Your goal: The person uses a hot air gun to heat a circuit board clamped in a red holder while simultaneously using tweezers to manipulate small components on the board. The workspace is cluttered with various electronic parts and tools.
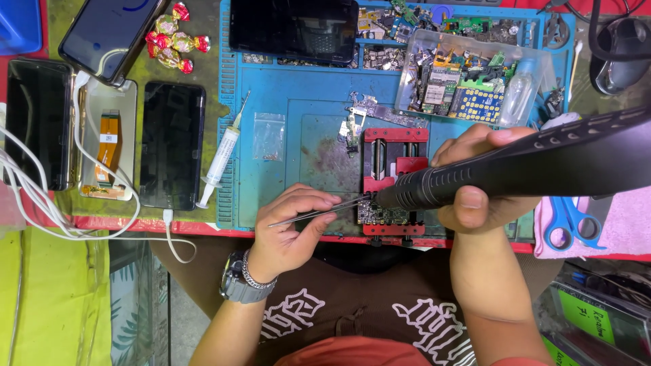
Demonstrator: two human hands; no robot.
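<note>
Left hand: the left hand [288,234], a metal watch on its wrist, pinches slim steel tweezers [319,211] between thumb and curled fingers, closed tight on them; the tips reach right to the circuit board.
Right hand: the right hand [475,183] wraps fully around the black, ribbed barrel of a hot-air handpiece [515,169], thumb on top, fingers folded beneath; its nozzle points left and down at the same spot.
Circuit board: a small dark circuit board [381,213] sits clamped in a red metal holder [395,177], directly between the two hands, where the tweezer tips and nozzle meet at its upper edge.
Work surface: a blue silicone repair mat [298,88], scuffed and stained at its centre, carries the holder near its front edge.
On the mat: a clear plastic syringe [220,159] lies slanted at the left edge, a small clear bag [269,135] beside it; a transparent box of green and yellow board scraps [468,81] stands behind the right hand.
Left of the mat: dark glossy phone screens [173,146] lie flat in a row, white cable [41,203] looping across them, foil-wrapped sweets [173,37] above.
Right edge: blue-handled scissors [566,220] rest on pink cloth [624,227].
</note>
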